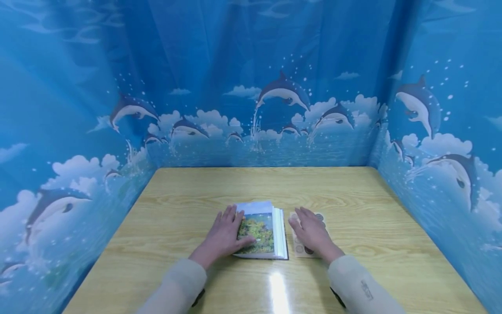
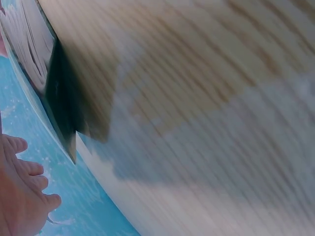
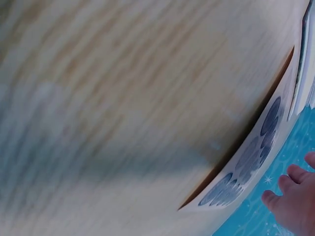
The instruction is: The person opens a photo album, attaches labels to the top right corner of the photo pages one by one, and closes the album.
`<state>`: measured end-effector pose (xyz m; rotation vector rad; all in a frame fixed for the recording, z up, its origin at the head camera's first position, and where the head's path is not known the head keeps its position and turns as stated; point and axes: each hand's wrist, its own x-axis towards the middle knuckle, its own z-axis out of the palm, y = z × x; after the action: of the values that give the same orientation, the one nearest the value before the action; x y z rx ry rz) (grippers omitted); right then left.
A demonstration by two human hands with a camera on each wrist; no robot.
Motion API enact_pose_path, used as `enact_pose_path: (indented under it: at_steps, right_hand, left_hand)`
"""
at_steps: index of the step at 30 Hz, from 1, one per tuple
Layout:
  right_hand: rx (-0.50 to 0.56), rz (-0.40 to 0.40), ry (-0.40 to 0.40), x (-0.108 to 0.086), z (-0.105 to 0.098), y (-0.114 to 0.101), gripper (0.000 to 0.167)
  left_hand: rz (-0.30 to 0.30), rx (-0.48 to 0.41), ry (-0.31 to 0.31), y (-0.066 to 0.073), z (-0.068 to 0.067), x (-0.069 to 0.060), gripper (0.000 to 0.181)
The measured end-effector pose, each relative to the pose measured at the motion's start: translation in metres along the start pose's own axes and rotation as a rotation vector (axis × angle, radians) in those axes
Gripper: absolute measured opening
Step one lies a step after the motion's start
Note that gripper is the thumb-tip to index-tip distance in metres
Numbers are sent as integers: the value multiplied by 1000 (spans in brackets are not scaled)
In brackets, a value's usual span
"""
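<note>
Sleeve [image 1: 353, 279], illegible lettering [image 1: 367, 290], hands [image 1: 224, 233] [image 1: 312, 231] over book [image 1: 256, 231], round-patterned card [image 1: 300, 250]

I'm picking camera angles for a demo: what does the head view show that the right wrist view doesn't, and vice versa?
Only the head view shows the left hand resting on the book's picture cover, both sleeves and the printed dolphins.

Only the right wrist view shows a dark strip along one edge of the card.

Both share the right hand, the card with round shapes, the wooden table, the blue backdrop and part of the book.
</note>
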<state>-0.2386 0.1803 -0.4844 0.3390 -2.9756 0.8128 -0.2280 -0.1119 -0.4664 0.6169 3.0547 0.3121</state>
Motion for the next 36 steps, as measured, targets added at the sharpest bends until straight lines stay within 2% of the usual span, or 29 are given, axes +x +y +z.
enact_pose_path:
  at_steps: [5,12,21,24,31,36]
  right_hand:
    - [55,-8,1,-2,3,-7,55]
    - [97,-18,-14,-3,9,-14,55]
    - [116,-28,-10,-5,16,-22,55]
    - [114,-26,-21,-6,18,-24,54]
    - [95,-101,11,-10,23,-30,48]
    - [65,-126,-2,-14,26,-33,46]
  left_hand:
    - [18,6,-17,6,3,0,101]
    - [77,9,-2,15,6,-3,104]
    - [115,64,-20,25,9,-4,105]
    - [119,89,-26,28,9,-4,106]
    - [132,135,-14,31,12,-4,105]
    - [129,145,-17,32,15,-4,99]
